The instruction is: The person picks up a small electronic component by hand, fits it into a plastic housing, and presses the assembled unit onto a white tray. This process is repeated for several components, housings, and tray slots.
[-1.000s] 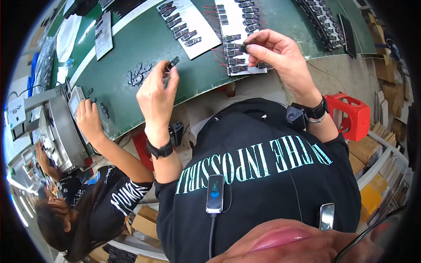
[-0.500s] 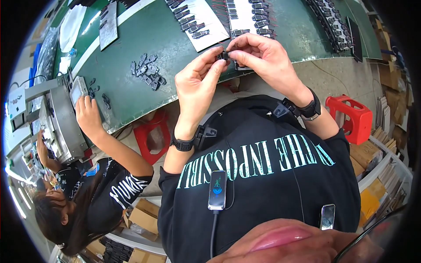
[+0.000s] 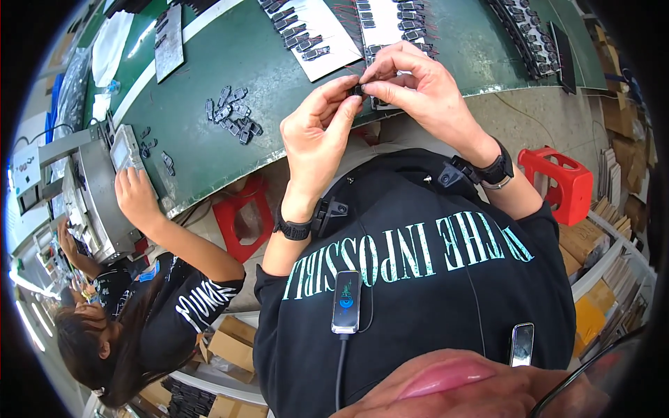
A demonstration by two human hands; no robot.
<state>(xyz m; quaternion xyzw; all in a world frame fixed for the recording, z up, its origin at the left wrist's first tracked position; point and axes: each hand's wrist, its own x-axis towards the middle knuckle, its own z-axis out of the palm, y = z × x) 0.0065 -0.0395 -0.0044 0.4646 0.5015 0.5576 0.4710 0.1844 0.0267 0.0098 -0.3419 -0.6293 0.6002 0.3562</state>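
Between the fingertips of both hands, over the near edge of the green table (image 3: 198,164), is a small black part (image 3: 357,90), mostly covered by the fingers. My left hand (image 3: 315,136) pinches it from the left with thumb and fingers. From the other side, my right hand (image 3: 425,90) grips it between thumb and index finger. A loose pile of small black plastic parts (image 3: 233,115) lies to the left of my hands. Just beyond them, a white board (image 3: 338,38) carries black parts in a row, and a second white board (image 3: 381,19) holds more with thin red wires.
At far right lies a black tray (image 3: 523,35) of similar parts. A co-worker's hand (image 3: 136,195) is beside a metal machine (image 3: 104,198) on the left. One red stool (image 3: 244,219) is below the table edge, another red stool (image 3: 557,181) at right, near cardboard boxes (image 3: 578,237).
My hands stay together around the black part, with the right fingers raised slightly and bent differently. The co-worker's hand has shifted a little down and left.
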